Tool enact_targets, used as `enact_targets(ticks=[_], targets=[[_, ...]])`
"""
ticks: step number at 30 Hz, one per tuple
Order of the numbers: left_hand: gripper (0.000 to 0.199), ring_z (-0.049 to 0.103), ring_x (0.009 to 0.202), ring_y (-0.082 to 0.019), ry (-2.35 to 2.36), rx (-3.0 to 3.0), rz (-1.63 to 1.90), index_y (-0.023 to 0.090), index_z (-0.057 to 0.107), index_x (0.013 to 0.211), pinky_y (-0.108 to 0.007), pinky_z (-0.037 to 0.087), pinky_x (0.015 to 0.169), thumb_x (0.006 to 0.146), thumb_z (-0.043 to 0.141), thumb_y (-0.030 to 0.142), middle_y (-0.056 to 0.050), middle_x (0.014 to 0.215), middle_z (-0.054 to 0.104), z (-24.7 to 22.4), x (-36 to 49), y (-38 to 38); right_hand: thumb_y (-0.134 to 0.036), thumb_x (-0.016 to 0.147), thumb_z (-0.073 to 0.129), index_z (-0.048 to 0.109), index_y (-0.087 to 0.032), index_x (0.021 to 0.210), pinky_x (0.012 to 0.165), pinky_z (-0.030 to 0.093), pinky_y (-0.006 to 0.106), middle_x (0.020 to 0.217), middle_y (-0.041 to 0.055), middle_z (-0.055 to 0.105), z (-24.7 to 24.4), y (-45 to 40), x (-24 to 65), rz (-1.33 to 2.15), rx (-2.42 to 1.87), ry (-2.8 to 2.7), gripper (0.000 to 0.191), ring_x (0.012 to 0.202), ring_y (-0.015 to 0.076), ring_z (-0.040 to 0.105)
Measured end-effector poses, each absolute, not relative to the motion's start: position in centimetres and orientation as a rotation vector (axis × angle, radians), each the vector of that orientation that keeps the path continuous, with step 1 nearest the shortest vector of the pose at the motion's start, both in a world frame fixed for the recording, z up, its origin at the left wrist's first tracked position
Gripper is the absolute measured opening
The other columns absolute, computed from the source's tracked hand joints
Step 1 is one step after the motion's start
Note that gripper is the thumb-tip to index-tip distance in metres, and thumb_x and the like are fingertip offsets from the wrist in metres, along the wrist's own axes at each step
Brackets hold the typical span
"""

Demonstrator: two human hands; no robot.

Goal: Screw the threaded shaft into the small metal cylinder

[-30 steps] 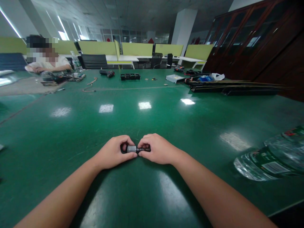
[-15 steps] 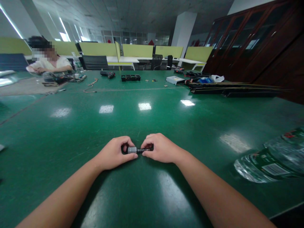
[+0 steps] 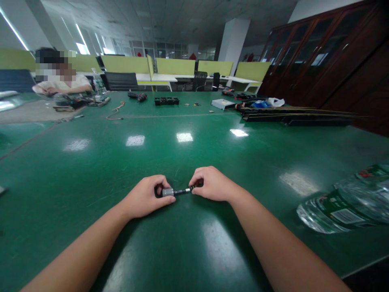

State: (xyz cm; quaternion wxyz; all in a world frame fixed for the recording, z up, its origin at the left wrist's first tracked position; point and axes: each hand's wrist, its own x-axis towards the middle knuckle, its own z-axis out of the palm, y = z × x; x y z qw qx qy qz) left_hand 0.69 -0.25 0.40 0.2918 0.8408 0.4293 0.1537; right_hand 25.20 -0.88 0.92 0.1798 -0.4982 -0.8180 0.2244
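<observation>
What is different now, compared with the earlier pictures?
The right hand has moved to the right and slightly forward, away from the left hand, so more of the thin rod shows between them. Neither hand has visibly let go. The left hand still holds the silver cylinder, almost in place.

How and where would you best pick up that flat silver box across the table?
I'd grip the left end of the silver box, coming down from above and left, thumb on the near edge and fingers on the far one. It lies flat, with straight sides to pinch, and that end looks free, while dark clutter crowds its right end.
</observation>
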Motion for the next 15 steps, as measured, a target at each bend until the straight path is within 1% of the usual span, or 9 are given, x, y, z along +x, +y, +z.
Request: enact_targets(ticks=[3,7,11,15], targets=[[0.025,0.054,0.065,-0.015,1.137,2.237,0.414,0.018,0.062,0.082,-0.023,0.037,0.058,0.077,0.069,0.042,0.002,0.070,0.058,0.4,0.7,-0.3,-0.015,0.070,0.073,0.077,-0.019,0.084,0.066,0.042,0.024,0.081,0.0019,0.068,0.8,-1.1,24.9,0.667,-1.313,-2.324,0.015,0.073,0.0130,0.059],[0.025,0.054,0.064,-0.015,1.141,2.232,0.426,0.018,0.063,0.082,-0.023,0.037,0.057,0.076,0.069,0.041,0.002,0.070,0.058,0.5,0.8,-0.3,-0.020,0.073,0.074,0.076,-0.019,0.085,0.066,0.041,0.024,0.081,0.0014,0.068,0.5,-1.3,24.4,0.718,-1.245,-2.325,0.012,0.072,0.0123,0.060],[0.024,0.054,0.065,-0.014,1.123,2.233,0.448,0.018,0.062,0.083,-0.023,0.037,0.058,0.075,0.070,0.039,0.002,0.070,0.059,0.4,0.8,-0.3,-0.020,0.077,0.072,0.074,-0.018,0.094,0.066,0.043,0.023,0.080,0.0014,0.068,-0.2,-1.6,23.0,0.772,-1.192,-2.242,0.017,0.069,0.0109,0.059],[0.028,0.053,0.064,-0.014,1.121,2.224,0.454,0.018,0.062,0.085,-0.022,0.037,0.057,0.074,0.071,0.041,0.003,0.069,0.057,0.4,0.7,-0.3,-0.021,0.080,0.069,0.070,-0.019,0.097,0.069,0.044,0.023,0.082,0.0009,0.069,-0.7,-1.7,22.1,0.782,-1.184,-2.191,0.017,0.074,0.0115,0.061]])
